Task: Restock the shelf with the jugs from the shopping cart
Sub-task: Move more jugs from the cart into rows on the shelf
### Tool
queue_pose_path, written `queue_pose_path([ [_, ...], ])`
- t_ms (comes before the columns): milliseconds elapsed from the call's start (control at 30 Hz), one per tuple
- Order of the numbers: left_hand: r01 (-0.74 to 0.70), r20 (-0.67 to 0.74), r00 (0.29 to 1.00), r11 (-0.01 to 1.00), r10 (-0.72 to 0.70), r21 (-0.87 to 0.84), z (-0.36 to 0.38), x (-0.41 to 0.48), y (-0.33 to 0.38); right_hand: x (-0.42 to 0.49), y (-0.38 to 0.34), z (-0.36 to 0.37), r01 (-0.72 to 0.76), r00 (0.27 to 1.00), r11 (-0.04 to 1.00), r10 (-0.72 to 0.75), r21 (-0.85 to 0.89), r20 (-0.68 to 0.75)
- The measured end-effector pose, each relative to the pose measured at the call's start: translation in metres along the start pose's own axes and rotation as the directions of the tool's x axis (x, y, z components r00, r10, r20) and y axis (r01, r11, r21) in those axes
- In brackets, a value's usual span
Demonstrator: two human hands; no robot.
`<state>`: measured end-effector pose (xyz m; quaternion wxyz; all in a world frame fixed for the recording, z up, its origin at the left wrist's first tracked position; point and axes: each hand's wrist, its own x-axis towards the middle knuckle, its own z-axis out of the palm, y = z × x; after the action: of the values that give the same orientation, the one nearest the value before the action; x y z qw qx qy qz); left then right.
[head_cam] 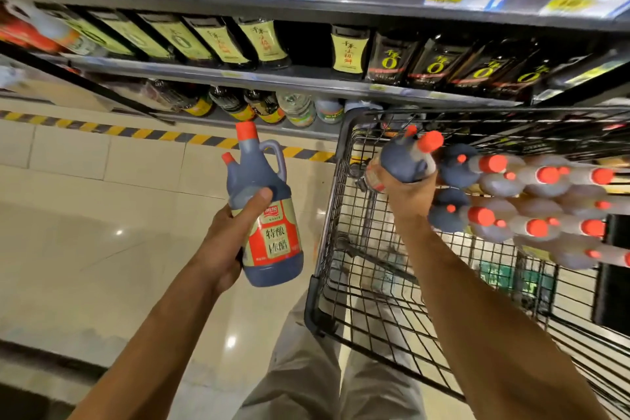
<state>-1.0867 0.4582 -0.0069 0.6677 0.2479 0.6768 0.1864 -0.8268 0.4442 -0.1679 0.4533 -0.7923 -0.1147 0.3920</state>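
Note:
My left hand (235, 232) grips a dark jug (266, 211) with a red cap, a side handle and a red and cream label, held upright over the floor left of the cart. My right hand (405, 191) holds a second dark jug (409, 157) from below, its red cap pointing up and right, above the cart's left end. The black wire shopping cart (344, 242) holds several more red-capped jugs (531, 201), some dark, some pale. The shelf (306, 78) ahead carries rows of dark bottles, with a gap (306, 44) in the middle row.
The bottom shelf row (272, 109) holds dark and clear bottles close to the floor. A yellow and black hazard stripe (136, 133) runs along the shelf base. Glossy pale tile floor (102, 232) lies on the left. My legs stand just behind the cart.

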Motion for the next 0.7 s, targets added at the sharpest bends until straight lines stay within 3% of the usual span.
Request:
queue_pose_path([
  [267, -0.052, 0.065, 0.996, 0.998, 0.055, -0.041, 0.0, -0.045, 0.027, -0.08, -0.077, -0.065, -0.079, 0.963, 0.972, 0.017, 0.22, 0.268],
  [533, -0.238, 0.11, 0.961, 0.962, 0.254, -0.137, 0.005, -0.123, 0.066, -0.157, -0.193, -0.114, -0.048, 0.869, 0.93, -0.141, 0.365, 0.474],
  [700, -0.356, 0.098, 0.92, 0.913, 0.379, -0.198, 0.003, -0.18, 0.09, -0.201, -0.256, -0.118, 0.032, 0.766, 0.922, -0.272, 0.387, 0.582],
])
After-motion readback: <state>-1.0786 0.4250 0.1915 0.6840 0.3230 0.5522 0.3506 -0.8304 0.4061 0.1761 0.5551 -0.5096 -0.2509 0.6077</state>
